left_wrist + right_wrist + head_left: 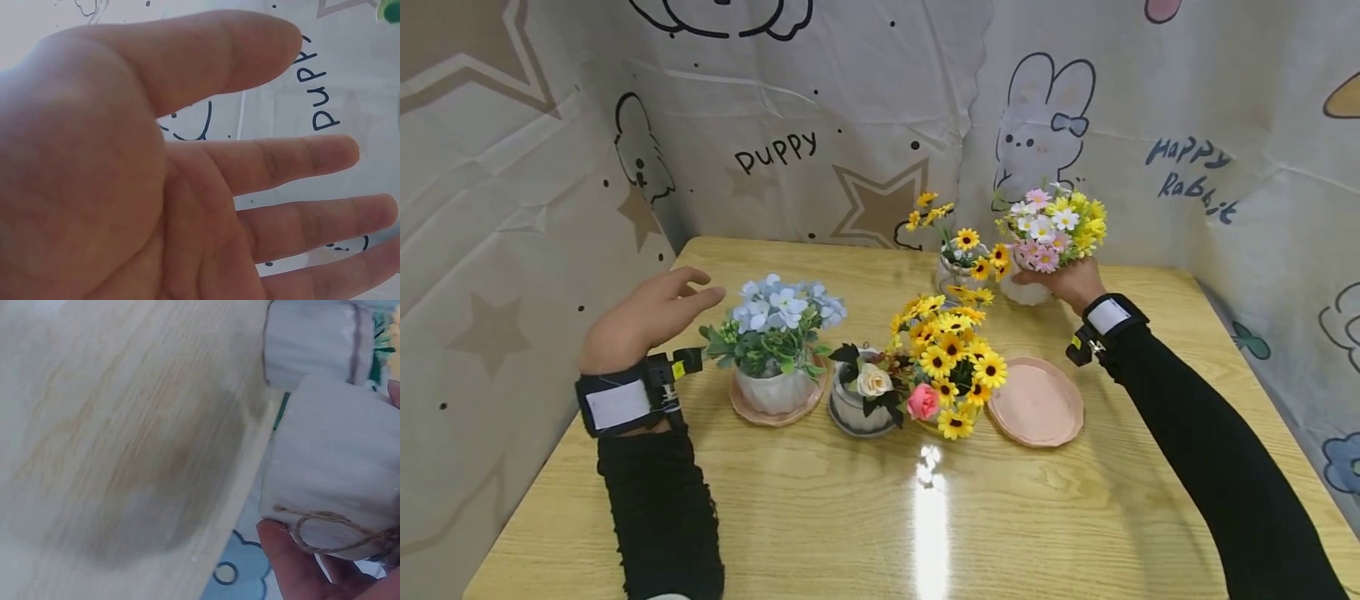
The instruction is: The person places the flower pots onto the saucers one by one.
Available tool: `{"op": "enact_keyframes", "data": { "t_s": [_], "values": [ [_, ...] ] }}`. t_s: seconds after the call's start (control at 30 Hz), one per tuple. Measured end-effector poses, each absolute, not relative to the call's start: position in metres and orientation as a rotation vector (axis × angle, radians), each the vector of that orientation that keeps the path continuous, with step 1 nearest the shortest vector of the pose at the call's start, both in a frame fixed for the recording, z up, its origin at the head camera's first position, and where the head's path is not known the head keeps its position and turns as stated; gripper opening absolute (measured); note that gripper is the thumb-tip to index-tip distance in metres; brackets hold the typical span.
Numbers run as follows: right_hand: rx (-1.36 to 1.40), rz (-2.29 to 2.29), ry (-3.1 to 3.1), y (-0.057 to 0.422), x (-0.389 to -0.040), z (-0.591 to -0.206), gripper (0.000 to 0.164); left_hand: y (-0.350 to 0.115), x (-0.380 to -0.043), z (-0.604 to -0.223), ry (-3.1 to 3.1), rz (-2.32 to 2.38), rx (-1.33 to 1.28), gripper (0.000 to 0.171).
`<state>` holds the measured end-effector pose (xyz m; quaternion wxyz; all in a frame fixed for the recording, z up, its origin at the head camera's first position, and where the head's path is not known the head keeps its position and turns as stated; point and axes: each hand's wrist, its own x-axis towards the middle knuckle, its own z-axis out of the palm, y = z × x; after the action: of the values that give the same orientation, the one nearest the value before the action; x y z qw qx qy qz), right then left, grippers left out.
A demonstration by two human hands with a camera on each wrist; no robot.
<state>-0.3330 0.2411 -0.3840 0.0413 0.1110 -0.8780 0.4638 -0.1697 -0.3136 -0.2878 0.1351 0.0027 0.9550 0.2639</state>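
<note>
Head view: your right hand (1077, 285) is around a white pot with a bow of brown twine (337, 456), its fingers (290, 565) clamped on the wall. A bunch of pink, white and yellow daisy-like flowers (1051, 229) rises from that pot, just above those fingers; you cannot tell whether its base touches the wood-grain desk (820, 525).

Just left of your right fingers stands another whitish pot with a twine band (951, 275), bearing small sunflowers (967, 240). Nearer to you than the right fingers lies a round pink saucer with a scalloped rim (1036, 404).

Your left hand (647, 321) holds nothing, its fingers straight and apart from one another. Just to the right of those fingers is a white ribbed pot of pale blue flowers (775, 392), set on a round pink saucer (745, 411). Between your two sets of fingers, and nearer to you, sit a grey-white pot with a cream rose (853, 410) and a dense bunch of yellow dark-centred flowers (951, 346).
</note>
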Motion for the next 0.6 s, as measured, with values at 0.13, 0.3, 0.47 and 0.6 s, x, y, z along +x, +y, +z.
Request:
{"op": "enact_keyframes", "data": {
  "t_s": [0.13,0.3,0.47,0.6],
  "values": [
    [0.362,1.504,-2.67,0.243,-0.314,-0.369,0.096,-0.317,-0.169,-0.288,2.767,0.785,0.016,0.076],
    [0.479,1.538,-2.628,0.246,-0.288,-0.363,0.086,-0.32,-0.168,-0.289,2.786,0.769,0.036,0.075],
    [0.65,1.55,-2.602,0.252,-0.263,-0.373,0.071,-0.324,-0.166,-0.293,2.789,0.739,0.051,0.075],
    [0.755,1.574,-2.571,0.253,-0.24,-0.379,0.066,-0.327,-0.164,-0.296,2.784,0.744,0.046,0.075]
  ]
}}
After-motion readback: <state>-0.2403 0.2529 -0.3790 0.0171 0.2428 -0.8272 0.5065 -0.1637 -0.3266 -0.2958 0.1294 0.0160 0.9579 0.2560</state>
